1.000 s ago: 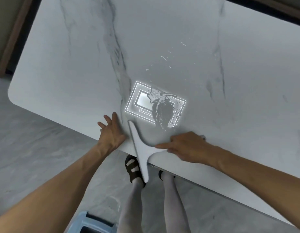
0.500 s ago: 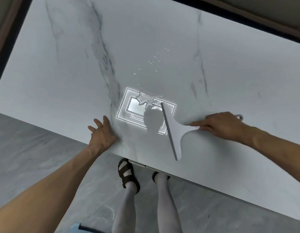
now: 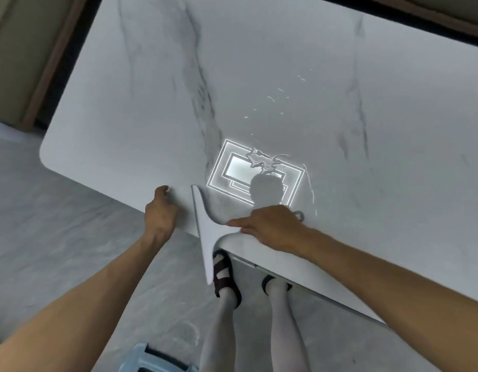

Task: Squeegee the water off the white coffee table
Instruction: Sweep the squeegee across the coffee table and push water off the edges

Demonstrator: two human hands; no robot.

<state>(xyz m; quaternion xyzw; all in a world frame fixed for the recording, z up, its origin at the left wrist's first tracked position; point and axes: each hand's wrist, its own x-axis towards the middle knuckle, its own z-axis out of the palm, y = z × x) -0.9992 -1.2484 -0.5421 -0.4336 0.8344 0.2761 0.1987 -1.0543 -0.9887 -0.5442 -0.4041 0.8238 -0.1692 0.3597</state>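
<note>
The white marble-veined coffee table (image 3: pixel 286 63) fills the upper view. A small puddle of water (image 3: pixel 263 159) lies near its front edge, with scattered droplets (image 3: pixel 278 99) beyond it. My right hand (image 3: pixel 270 228) grips the handle of a white squeegee (image 3: pixel 205 232). Its blade runs across the table's front edge, and its lower end hangs out over the floor. My left hand (image 3: pixel 161 210) rests at the table's front edge just left of the blade, with its fingers curled.
A ceiling light's bright rectangular reflection (image 3: pixel 248 175) shows on the tabletop beside the puddle. My legs and sandalled feet (image 3: pixel 224 277) stand on the grey floor below the edge. A light blue container (image 3: pixel 152 358) sits at the bottom. Dark wooden trim (image 3: pixel 52 63) borders the left.
The squeegee has swept leftward from the right of the puddle to the table's front edge, its blade now partly past the edge. The left hand's fingers have curled.
</note>
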